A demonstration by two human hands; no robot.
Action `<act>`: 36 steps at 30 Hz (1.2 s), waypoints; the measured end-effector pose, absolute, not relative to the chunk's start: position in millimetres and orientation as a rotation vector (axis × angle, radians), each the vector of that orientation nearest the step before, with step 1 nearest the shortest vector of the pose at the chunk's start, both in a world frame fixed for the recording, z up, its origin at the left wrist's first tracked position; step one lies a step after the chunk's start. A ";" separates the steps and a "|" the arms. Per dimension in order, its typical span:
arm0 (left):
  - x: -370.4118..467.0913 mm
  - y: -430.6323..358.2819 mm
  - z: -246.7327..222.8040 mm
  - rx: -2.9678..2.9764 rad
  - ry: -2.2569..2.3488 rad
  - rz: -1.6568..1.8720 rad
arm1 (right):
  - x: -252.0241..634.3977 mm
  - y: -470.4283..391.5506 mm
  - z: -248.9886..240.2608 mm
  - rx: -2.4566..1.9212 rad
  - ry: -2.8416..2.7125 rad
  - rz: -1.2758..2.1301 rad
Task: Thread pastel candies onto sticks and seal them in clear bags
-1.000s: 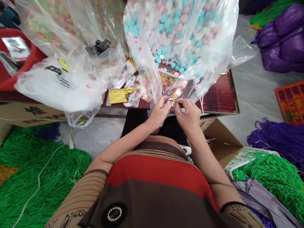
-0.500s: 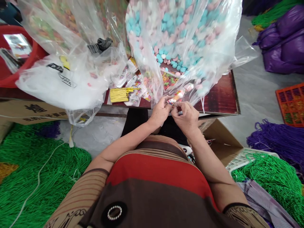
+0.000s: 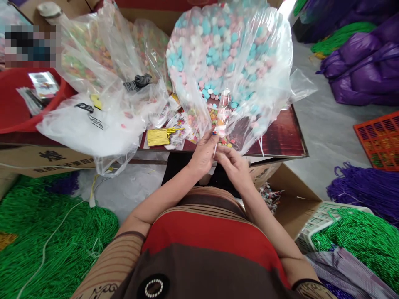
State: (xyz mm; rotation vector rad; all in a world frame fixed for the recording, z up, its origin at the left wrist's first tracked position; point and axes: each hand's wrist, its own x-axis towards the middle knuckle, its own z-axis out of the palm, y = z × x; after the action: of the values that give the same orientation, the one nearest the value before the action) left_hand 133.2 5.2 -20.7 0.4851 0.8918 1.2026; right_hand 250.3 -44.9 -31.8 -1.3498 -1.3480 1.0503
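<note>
A candy skewer in a clear wrapper (image 3: 222, 118) stands tilted slightly right, with its white stick (image 3: 215, 148) pointing down. My left hand (image 3: 202, 158) is closed around its lower part, where the wrapper gathers. My right hand (image 3: 233, 165) is closed, its thumb and fingertips pinched at the stick's lower end. Behind both hands lies a big clear bag of pink, white and blue candies (image 3: 215, 54). Just past my fingers, small ring-shaped gummies (image 3: 226, 142) show near the table edge. Left of my hands lie a bundle of yellow twist ties (image 3: 158, 137) and printed wrappers (image 3: 179, 123).
A white plastic bag (image 3: 93, 133) and a red basin (image 3: 60, 93) occupy the table's left. Below right stands an open carton (image 3: 297, 199) with wrapped pieces inside. Green cords (image 3: 62, 232) pile on the floor at left; an orange crate (image 3: 378, 139) stands at right.
The wrapped skewer has swung from lying toward the right to nearly upright. My right hand has moved down from the wrapper's gathered neck to the stick. The view has shifted slightly.
</note>
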 end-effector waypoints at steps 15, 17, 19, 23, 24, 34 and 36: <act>98.2 7.2 -23.5 1.704 1.094 1.525 | 227.5 -56.1 -16.5 -1.267 -1.234 1.110; 92.8 8.4 -22.5 1.922 1.119 1.558 | 227.9 -57.6 -14.6 -1.270 -1.247 1.075; 90.3 8.5 -22.6 2.083 1.180 1.561 | 228.6 -58.9 -14.8 -1.283 -1.258 1.042; 91.2 3.8 -24.9 2.261 1.305 1.541 | 230.4 -62.2 -17.0 -1.282 -1.269 1.003; 91.8 1.7 -25.4 2.274 1.320 1.523 | 230.5 -63.6 -16.9 -1.275 -1.277 1.000; 98.5 -12.4 -21.7 2.374 1.314 1.449 | 222.3 -71.3 -16.4 -1.231 -1.238 0.930; 98.6 -14.1 -18.2 2.350 1.262 1.469 | 225.5 -71.5 -16.7 -1.238 -1.259 0.906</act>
State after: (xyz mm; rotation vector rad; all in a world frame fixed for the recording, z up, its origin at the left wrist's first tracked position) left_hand 98.6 -14.1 -18.2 2.3504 1.2621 1.4690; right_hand 225.5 -71.5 -16.7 -1.2384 -1.2588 0.9058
